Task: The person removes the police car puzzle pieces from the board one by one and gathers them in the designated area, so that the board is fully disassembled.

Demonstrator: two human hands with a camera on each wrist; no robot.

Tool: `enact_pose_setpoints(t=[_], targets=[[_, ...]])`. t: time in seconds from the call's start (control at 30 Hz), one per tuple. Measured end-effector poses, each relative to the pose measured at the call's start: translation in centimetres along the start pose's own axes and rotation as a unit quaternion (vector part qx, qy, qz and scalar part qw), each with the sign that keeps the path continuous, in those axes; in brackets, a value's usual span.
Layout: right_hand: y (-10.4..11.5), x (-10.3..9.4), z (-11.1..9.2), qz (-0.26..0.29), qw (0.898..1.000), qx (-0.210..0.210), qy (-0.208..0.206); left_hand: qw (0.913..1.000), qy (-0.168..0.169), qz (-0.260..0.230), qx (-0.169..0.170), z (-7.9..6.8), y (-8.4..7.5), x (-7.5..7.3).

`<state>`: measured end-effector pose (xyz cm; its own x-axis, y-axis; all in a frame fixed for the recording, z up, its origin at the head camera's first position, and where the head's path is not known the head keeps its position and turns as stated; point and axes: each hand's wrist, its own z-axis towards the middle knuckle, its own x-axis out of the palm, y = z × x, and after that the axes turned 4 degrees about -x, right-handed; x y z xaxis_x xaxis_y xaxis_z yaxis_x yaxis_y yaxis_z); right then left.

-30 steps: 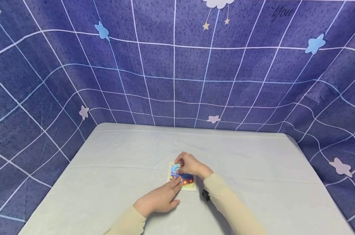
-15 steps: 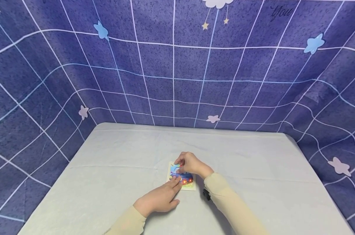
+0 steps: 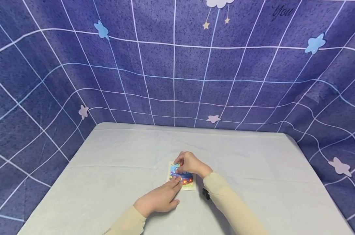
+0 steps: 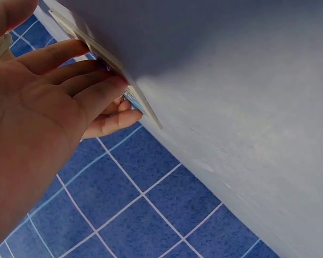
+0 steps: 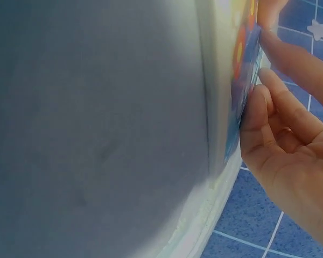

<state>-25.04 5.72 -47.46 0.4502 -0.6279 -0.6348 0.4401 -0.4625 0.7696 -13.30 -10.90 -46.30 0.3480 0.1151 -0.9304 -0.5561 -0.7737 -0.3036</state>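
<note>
A small board with a pale border and a bright picture of a blue car point(image 3: 189, 187) lies flat on the table, mid-front in the head view. Nearly straight fingers of my left hand point(image 3: 160, 198) rest on its lower left part. Over its upper part my right hand point(image 3: 192, 164) bends its fingers and thumb down to touch the picture. In the left wrist view the board's edge point(image 4: 148, 111) shows beyond the left hand point(image 4: 37, 107). Curled right-hand fingers point(image 5: 255, 110) meet the picture face in the right wrist view; whether they pinch anything is hidden.
A pale cloth covers the table point(image 3: 112, 163). Blue curtains point(image 3: 159, 94) with white grid lines and stars surround it at the back and sides. A small black object point(image 3: 206, 194) sits at the right wrist.
</note>
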Motion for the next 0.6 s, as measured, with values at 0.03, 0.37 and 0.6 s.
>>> enact_pose_setpoints(t=[0.03, 0.37, 0.6], targets=[[0.00, -0.01, 0.01, 0.002, 1.000, 0.004, 0.001, 1.0000, 0.000, -0.001, 0.001, -0.01, -0.03, -0.03], [-0.12, 0.30, 0.07, 0.000, 1.000, 0.015, 0.009, 1.0000, 0.001, -0.001, 0.005, -0.21, -0.31, -0.26], [0.15, 0.52, -0.02, -0.037, 0.999, -0.007, 0.010, 1.0000, 0.004, 0.004, 0.004, -0.17, -0.21, -0.20]])
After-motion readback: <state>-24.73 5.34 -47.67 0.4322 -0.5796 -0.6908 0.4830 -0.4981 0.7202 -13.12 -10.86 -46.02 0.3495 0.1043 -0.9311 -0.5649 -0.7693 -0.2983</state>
